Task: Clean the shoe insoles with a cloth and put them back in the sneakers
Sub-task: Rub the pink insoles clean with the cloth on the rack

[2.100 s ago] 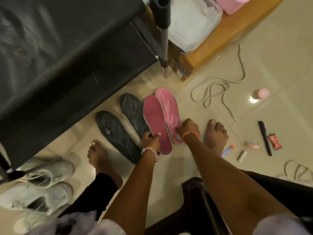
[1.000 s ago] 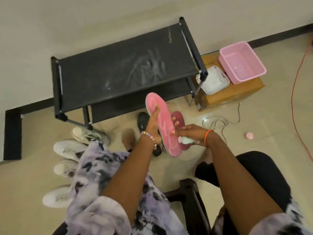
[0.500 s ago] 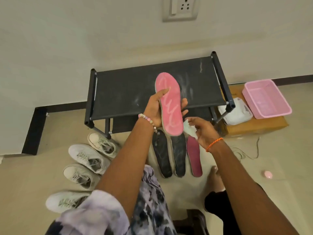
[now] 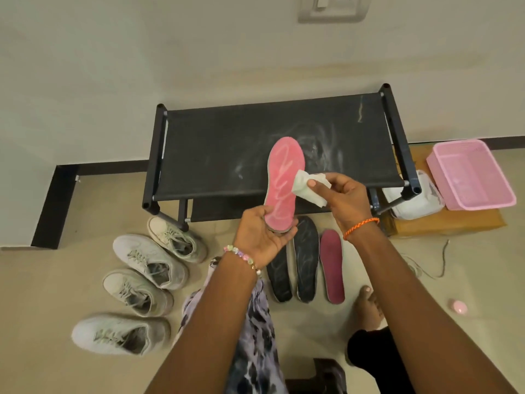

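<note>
We've got the light pink insole (image 4: pixel 285 185) up in the air in front of the black shoe rack (image 4: pixel 278 150). Our left hand (image 4: pixel 262 238) holds it by the heel end, fingers curled under and round it, so that end is mostly hidden behind the palm and thumb. Our right hand (image 4: pixel 345 198) pinches a crumpled white cloth (image 4: pixel 308 189) between thumb and fingers, and the cloth sits against the right edge of the insole about midway up. We can't really tell how much cloth is bunched up inside the hand.

Down on the floor (image 4: pixel 56 280), just in front of the rack, lie the other three: two dark insoles (image 4: pixel 305 260) side by side and a maroon insole (image 4: pixel 332 265) to their right. The left hand and wrist cover the top of the leftmost dark one.

Four white sneakers (image 4: pixel 136 291) sit in a loose row on the floor towards the left, laces in; hard to see anything inside them.

At the right there's a pink basket (image 4: pixel 471 173) on a cardboard box (image 4: pixel 443 223), with something white (image 4: pixel 414 199) tucked partly behind the rack leg, no idea what. A wall socket (image 4: pixel 331 7) is cut off at the top edge.
</note>
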